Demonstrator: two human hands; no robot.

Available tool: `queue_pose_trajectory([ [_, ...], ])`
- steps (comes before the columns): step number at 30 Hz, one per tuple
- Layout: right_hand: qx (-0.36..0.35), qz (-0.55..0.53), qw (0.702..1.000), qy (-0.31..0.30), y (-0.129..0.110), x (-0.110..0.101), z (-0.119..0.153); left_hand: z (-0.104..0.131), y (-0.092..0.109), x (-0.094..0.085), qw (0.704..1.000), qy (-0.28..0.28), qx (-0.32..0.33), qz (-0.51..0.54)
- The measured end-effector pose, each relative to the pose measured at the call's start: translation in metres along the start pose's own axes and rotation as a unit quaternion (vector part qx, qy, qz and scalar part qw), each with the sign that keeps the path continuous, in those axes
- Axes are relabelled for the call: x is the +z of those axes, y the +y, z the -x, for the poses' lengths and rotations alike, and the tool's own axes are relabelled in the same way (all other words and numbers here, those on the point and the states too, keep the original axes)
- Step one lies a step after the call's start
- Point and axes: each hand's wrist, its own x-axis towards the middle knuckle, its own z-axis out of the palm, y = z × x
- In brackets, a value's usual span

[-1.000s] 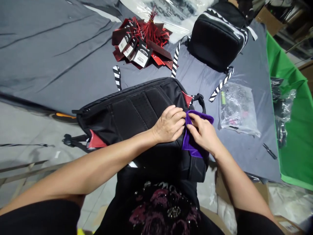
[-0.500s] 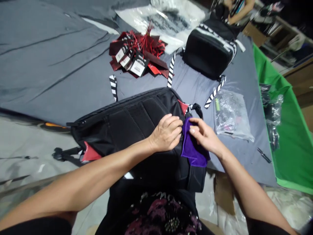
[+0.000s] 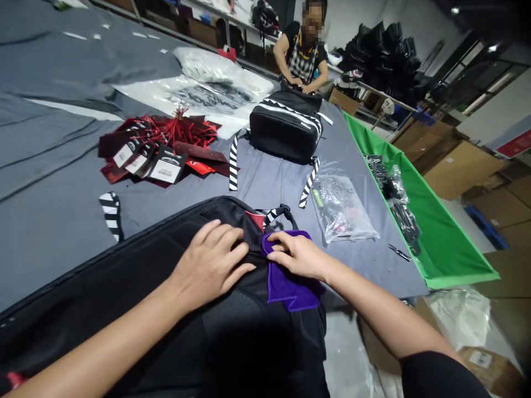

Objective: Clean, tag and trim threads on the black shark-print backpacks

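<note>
Right hand point(image 3: 296, 254) pinching purple cloth point(image 3: 290, 282), left hand point(image 3: 215, 260) spread flat on black bag point(image 3: 166, 309) at worktop's point(image 3: 274, 190) near edge

On the grey tabletop point(image 3: 50, 221) before you, at left, lies a bunch of dark red and black tags point(image 3: 166, 146) with red strings, some bearing white labels. White and clear plastic wrapping point(image 3: 224, 74) spreads beyond it. To the right sits a black backpack point(image 3: 282, 132) with white zigzag trim and striped straps. Nearer you lie a clear plastic packet point(image 3: 344, 210) and a small dark tool point(image 3: 399, 252). A green bin point(image 3: 448, 243) on your right holds wrapped black items point(image 3: 404, 221), with cardboard boxes point(image 3: 464, 166) beyond. At the far side is a person point(image 3: 302, 52) in a checked apron; black goods point(image 3: 381, 50) are heaped farther right.
</note>
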Motion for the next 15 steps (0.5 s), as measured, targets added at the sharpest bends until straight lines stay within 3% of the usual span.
queue_pose_trajectory([
  [3, 0.007, 0.032, 0.999, 0.007, -0.009, 0.004, -0.006, 0.002, 0.001, 0.004, 0.998, 0.049, -0.011, 0.036],
  [6, 0.001, 0.025, 0.999, -0.027, -0.014, 0.006, -0.014, 0.006, 0.007, 0.012, 0.993, 0.099, -0.037, 0.061],
  [9, 0.007, 0.035, 0.998, -0.05, -0.008, 0.0, -0.011, 0.007, 0.009, 0.017, 0.992, 0.108, -0.033, 0.058],
  [15, 0.02, 0.018, 0.999, -0.019, -0.003, -0.001, -0.009, 0.007, 0.008, 0.018, 0.992, 0.109, -0.034, 0.053],
])
